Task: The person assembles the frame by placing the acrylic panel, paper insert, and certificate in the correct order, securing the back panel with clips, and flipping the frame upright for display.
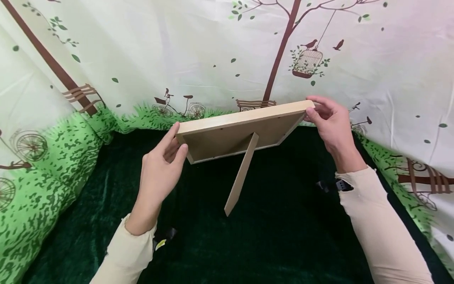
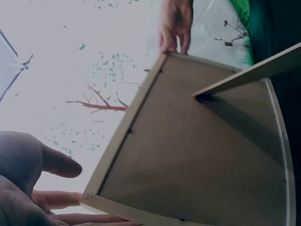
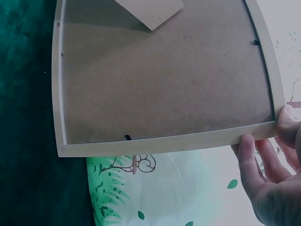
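A light wooden picture frame is tilted in the middle of the head view, its brown backboard towards me. From the backboard a flat stand leg sticks out and slants down to the dark cloth; whether its foot touches cannot be told. My left hand is at the upper left corner, fairly straight fingers touching the edge, while the thumb looks apart from the wood in the left wrist view. My right hand pinches the upper right corner between thumb and fingers. The frame's front is hidden.
Dark green velvety cloth covers the surface below. Behind it and at both sides hangs a pale curtain printed with trees, bicycles and grass. Dark straps with small devices show at both sleeves.
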Demonstrator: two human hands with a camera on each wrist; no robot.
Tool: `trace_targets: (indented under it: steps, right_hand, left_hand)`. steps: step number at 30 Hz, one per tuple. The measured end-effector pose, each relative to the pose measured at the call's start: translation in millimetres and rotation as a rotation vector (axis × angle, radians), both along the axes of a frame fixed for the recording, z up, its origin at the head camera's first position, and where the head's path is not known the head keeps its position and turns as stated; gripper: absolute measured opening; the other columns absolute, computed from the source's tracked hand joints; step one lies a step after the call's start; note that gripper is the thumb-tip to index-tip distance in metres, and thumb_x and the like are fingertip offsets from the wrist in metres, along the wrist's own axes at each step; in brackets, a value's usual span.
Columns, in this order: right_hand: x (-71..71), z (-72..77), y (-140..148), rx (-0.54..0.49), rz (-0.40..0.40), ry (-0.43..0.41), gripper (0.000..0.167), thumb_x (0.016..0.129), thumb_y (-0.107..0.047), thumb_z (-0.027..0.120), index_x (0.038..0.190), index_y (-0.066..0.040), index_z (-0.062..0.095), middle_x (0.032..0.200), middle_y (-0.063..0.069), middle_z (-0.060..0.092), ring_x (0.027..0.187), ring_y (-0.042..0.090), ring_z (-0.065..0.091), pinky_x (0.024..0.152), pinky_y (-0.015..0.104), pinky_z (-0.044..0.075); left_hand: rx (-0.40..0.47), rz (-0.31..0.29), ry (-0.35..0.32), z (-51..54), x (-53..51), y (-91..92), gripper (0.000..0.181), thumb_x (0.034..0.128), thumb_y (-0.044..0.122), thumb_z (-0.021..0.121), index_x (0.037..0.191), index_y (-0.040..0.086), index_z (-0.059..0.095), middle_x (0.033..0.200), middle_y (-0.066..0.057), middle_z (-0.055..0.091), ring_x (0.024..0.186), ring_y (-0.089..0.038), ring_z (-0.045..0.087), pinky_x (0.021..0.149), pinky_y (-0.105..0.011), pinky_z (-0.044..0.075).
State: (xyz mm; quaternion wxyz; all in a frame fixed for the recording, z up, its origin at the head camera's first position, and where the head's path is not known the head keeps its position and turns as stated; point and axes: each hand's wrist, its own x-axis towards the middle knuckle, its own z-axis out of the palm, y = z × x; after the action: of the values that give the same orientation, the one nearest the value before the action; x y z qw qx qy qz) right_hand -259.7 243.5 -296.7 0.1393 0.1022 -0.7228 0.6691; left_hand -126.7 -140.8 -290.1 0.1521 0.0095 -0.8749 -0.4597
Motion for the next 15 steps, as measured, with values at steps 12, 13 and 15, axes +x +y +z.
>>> trace_targets:
  steps: [12, 13, 15]
  right_hand:
    - [36.8, -14.3, 4.8, 0.037, 0.013, 0.102, 0.037, 0.089, 0.002, 0.07, 0.126, -0.002, 0.068, 0.098, -0.008, 0.076, 0.085, 0.004, 0.071, 0.075, 0.012, 0.055]
    - [39.7, -14.0, 4.0, 0.046, 0.007, 0.102, 0.037, 0.088, 0.002, 0.071, 0.125, -0.001, 0.068, 0.097, -0.008, 0.076, 0.087, 0.004, 0.071, 0.075, 0.012, 0.054]
    - [45.9, -13.3, 2.1, 0.067, -0.01, 0.101, 0.037, 0.087, 0.003, 0.072, 0.124, -0.001, 0.069, 0.096, -0.009, 0.077, 0.09, 0.003, 0.071, 0.076, 0.011, 0.054]
  left_hand:
    - [0.244, 0.142, 0.034, -12.3, -40.1, -6.4, 0.042, 0.1001, 0.039, 0.057, 0.142, 0.038, 0.051, 0.134, -0.009, 0.063, 0.129, -0.019, 0.056, 0.105, -0.049, 0.043]
    - [0.252, 0.145, 0.034, -12.2, -42.8, -7.0, 0.042, 0.1001, 0.04, 0.058, 0.142, 0.038, 0.05, 0.134, -0.009, 0.063, 0.129, -0.019, 0.055, 0.105, -0.049, 0.043]
    - [0.275, 0.14, 0.04, -11.9, -48.6, -8.2, 0.045, 0.099, 0.04, 0.059, 0.143, 0.035, 0.05, 0.134, -0.01, 0.062, 0.128, -0.02, 0.055, 0.106, -0.048, 0.044]
